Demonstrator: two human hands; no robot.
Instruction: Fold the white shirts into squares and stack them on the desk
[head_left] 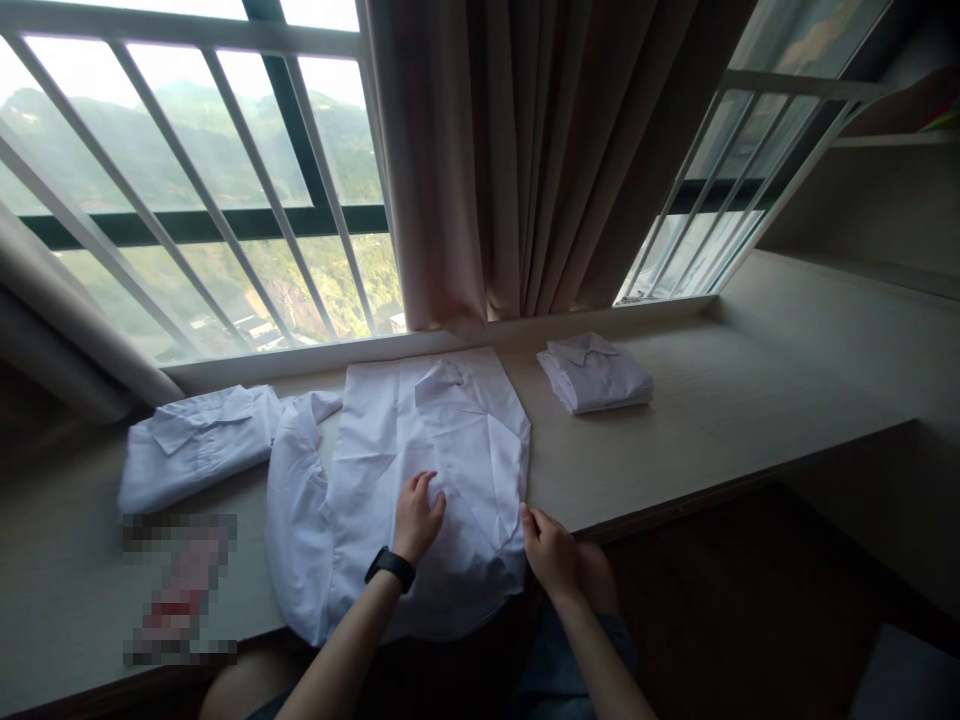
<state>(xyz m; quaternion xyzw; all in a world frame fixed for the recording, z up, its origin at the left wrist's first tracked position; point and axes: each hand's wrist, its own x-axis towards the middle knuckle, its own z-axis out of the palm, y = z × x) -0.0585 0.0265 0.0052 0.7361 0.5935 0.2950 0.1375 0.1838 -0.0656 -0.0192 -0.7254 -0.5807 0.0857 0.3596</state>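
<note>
A white shirt (382,440) lies spread on the wooden ledge in front of me, its left-side sleeve (296,520) stretched out and the right side folded over in creased layers. My left hand (420,517), a black watch (391,568) on its wrist, is over the middle of the shirt with fingers apart and slightly bent, holding nothing. At the shirt's right edge, the fingers of my right hand (551,550) are closed on the fabric. The lower part of the shirt reaches the ledge's front edge, above my knees.
A stack of folded white shirts (199,445) rests at the left, and a smaller folded white stack (596,372) at the right. A blurred-out item (180,590) lies front left. Behind the ledge (720,400) are barred windows (202,180) and a brown curtain (525,150).
</note>
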